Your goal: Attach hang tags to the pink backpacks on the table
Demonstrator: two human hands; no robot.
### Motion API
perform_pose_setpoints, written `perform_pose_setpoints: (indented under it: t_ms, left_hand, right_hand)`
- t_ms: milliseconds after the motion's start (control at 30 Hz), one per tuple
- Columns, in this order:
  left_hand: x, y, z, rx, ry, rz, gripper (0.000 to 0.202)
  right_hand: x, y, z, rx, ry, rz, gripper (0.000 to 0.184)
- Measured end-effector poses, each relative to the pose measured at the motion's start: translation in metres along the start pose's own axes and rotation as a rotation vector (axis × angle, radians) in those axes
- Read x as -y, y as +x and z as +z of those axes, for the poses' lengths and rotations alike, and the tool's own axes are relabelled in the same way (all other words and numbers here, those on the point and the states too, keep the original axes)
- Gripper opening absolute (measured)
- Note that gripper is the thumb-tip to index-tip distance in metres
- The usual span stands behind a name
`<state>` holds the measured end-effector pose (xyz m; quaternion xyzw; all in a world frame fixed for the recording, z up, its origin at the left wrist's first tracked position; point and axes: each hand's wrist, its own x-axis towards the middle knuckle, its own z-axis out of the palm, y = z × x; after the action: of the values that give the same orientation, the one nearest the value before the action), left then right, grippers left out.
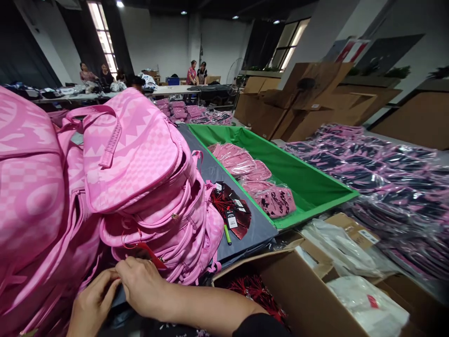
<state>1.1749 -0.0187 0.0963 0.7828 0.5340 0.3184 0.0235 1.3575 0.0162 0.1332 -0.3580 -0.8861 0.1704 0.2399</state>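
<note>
Pink backpacks (135, 161) lie near a green bin (312, 185) holding wrapped bags (234, 159).

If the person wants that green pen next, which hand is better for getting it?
Probably the right hand: it's nearer the green pen, and the left hand is farther away from it. Both hands look busy near the red tag, though.

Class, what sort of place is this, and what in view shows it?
Probably a bag workshop or packing room: stacked pink backpacks, plastic-wrapped pink goods in a green bin, and fanned dark tags.
</note>
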Motion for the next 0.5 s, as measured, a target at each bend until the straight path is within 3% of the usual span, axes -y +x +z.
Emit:
perform_pose_setpoints:
  t_ms: [100,233,367,500]
  left_hand:
    - [-0.0014,-0.0024,0.0007,-0.002,-0.002,-0.035,0.021]
    - [0.0010,-0.0046,0.0002,-0.011,-0.002,0.070,0.022]
    - [-0.0013,-0.0006,-0.0032,-0.010,0.020,0.008,0.017]
    - [0.0004,0.0016,-0.0046,-0.012,-0.023,0.093,0.020]
  right_hand:
    - [0.0016,-0.0003,0.0025,-0.004,-0.005,0.017,0.019]
    - [0.0060,-0.0019,0.0061,0.009,-0.016,0.037,0.016]
    - [0.0067,-0.0031,0.0068,-0.013,-0.042,0.056,0.018]
    - [0.0071,-0.0006,0.0029,-0.031,-0.071,0.034,0.016]
